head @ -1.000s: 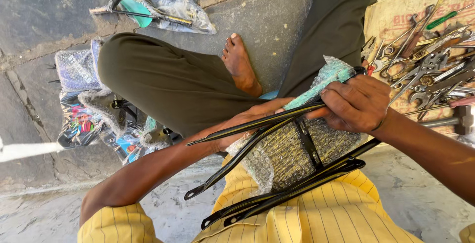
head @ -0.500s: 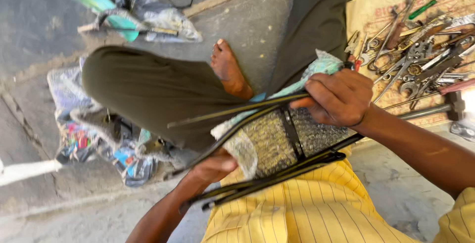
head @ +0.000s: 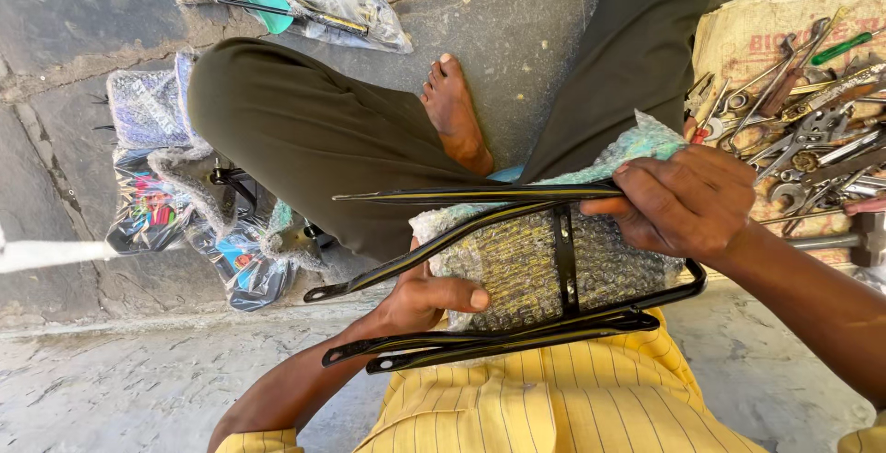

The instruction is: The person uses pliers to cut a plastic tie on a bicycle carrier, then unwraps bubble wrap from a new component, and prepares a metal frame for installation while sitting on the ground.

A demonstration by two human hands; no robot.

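A black metal rack [head: 517, 324] in bubble wrap [head: 517, 264] is gripped by the left hand [head: 420, 296] and right hand [head: 688, 199].

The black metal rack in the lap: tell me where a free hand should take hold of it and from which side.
Probably the crossbar at the middle of the black metal rack, from above. It is bare, narrow enough to close fingers round, and lies between the left hand and right hand, away from the stays' loose ends.

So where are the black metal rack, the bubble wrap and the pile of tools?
black metal rack [head: 565, 259], head view, on its cross bar.
bubble wrap [head: 503, 268], head view, on the sheet behind the bars.
pile of tools [head: 812, 130], head view, on a spanner mid-pile.
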